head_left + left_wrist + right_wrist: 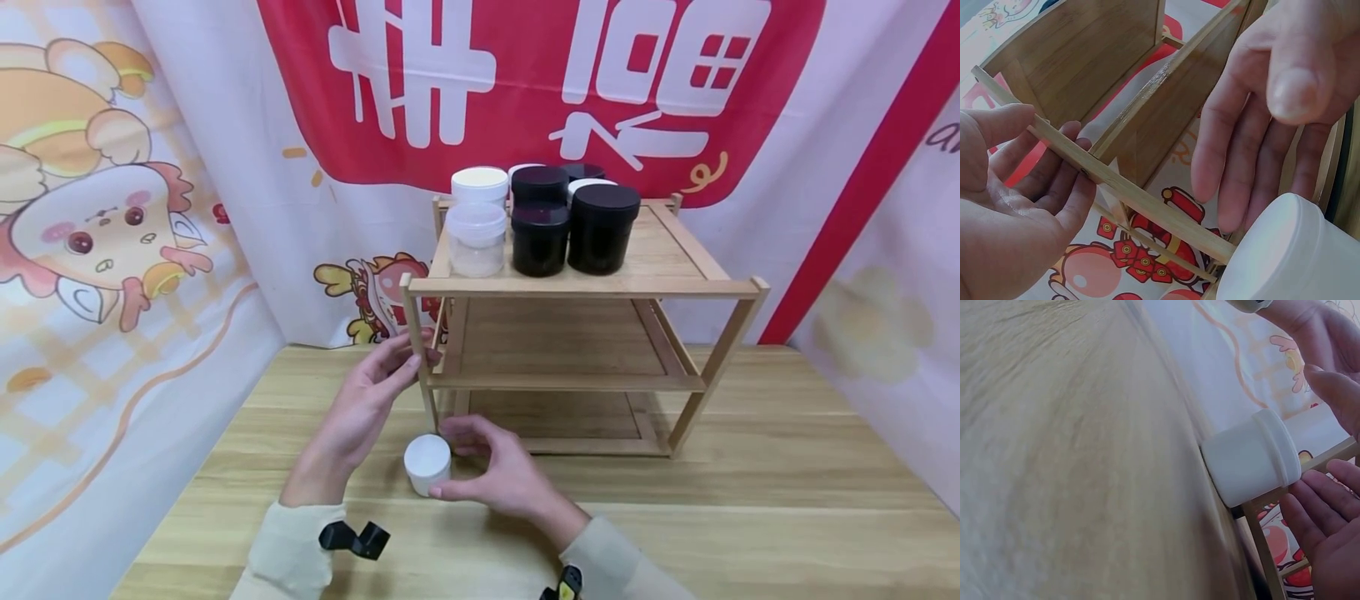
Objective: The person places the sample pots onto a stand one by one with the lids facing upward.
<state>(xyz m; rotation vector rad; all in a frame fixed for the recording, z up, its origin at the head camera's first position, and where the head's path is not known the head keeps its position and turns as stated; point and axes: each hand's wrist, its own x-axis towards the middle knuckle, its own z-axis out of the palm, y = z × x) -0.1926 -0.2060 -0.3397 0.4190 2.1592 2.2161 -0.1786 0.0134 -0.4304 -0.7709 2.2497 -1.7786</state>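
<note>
A white lidded jar [427,465] stands upright on the table, in front of the rack's left post. My right hand [495,471] is beside it, fingers extended past its far side and thumb near its lower right edge; contact cannot be told. In the left wrist view the right hand [1279,119] has its fingers spread above the jar [1291,253]. With thumb in front and fingers behind, my left hand [372,396] grips the front left post of a three-tier wooden rack [566,383]. The left wrist view shows this hold on the post [1066,147] closely.
On the rack's top shelf stand several jars: black ones [603,229], white-lidded ones [480,185] and a clear one [476,242] near the front left. The wooden table [780,500] extends to both sides. Printed cloth [225,125] hangs behind and beside it.
</note>
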